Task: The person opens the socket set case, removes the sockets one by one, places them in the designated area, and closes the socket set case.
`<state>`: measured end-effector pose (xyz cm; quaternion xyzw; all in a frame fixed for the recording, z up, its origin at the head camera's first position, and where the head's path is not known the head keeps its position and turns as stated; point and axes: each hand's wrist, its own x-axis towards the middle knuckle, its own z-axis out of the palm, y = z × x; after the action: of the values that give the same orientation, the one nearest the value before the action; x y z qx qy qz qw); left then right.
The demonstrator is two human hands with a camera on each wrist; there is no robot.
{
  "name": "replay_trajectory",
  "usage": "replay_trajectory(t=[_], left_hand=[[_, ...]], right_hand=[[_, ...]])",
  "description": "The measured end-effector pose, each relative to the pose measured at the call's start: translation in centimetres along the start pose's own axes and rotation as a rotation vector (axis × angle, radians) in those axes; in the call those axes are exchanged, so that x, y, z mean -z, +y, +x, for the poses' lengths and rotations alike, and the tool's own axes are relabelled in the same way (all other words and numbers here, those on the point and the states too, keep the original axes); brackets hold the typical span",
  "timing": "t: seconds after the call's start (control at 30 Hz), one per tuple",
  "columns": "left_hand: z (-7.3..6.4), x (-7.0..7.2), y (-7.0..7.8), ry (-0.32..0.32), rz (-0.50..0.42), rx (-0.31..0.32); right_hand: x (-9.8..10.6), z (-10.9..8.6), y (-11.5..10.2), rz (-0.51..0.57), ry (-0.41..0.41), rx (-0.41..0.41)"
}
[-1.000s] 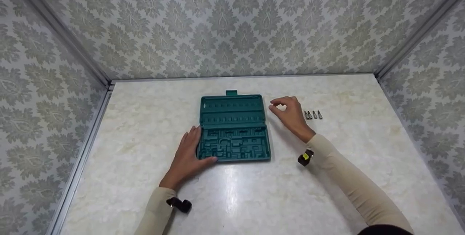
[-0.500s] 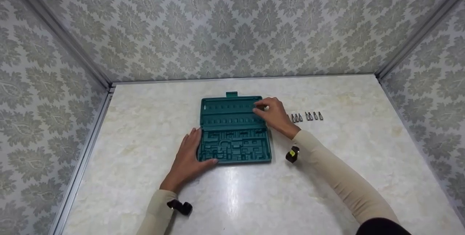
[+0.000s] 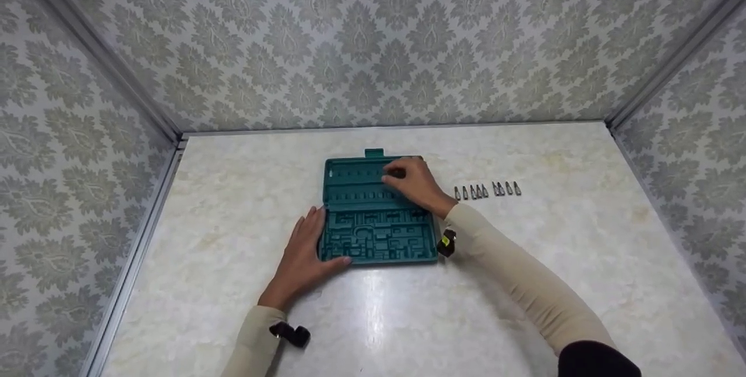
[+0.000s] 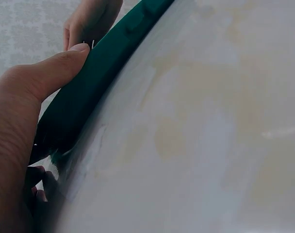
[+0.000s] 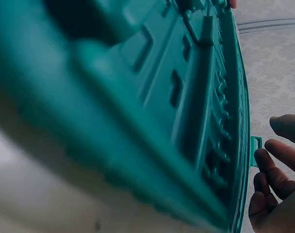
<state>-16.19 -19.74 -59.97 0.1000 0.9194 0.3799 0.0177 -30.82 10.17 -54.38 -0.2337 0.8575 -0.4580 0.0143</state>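
Observation:
A green plastic tool case lies unfolded on the table, its moulded recesses facing up. My left hand rests along the case's left edge, thumb at the front-left corner and fingers straight along the side. Over the upper half hovers my right hand, its thumb and index finger bent toward each other with a gap and nothing seen between them. One small pale metal bit sits in the leftmost slot of the top row. To the right, several small tapered metal bits lie in a row.
The case's latch tab sticks out at the back. Patterned wall panels enclose the marbled table at the back and both sides. A black wrist camera is strapped to the left sleeve, another to the right.
My right hand has moved left from beside the case to over its upper half, uncovering more of the row of bits. The left hand keeps its place on the case.

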Motion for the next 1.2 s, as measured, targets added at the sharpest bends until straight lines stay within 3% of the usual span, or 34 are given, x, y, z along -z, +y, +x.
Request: replay_trajectory(t=[0.37, 0.77, 1.2], left_hand=[[0.2, -0.2, -0.1, -0.001, 0.022, -0.041], [0.1, -0.1, -0.2, -0.016, 0.011, -0.017], [0.1, 0.0, -0.3, -0.010, 0.006, -0.009]], right_hand=[[-1.4, 1.5, -0.3, 0.021, -0.050, -0.005], [-3.1, 3.4, -0.8, 0.071, -0.080, 0.034], [-5.0, 5.0, -1.8, 0.048, -0.104, 0.058]])
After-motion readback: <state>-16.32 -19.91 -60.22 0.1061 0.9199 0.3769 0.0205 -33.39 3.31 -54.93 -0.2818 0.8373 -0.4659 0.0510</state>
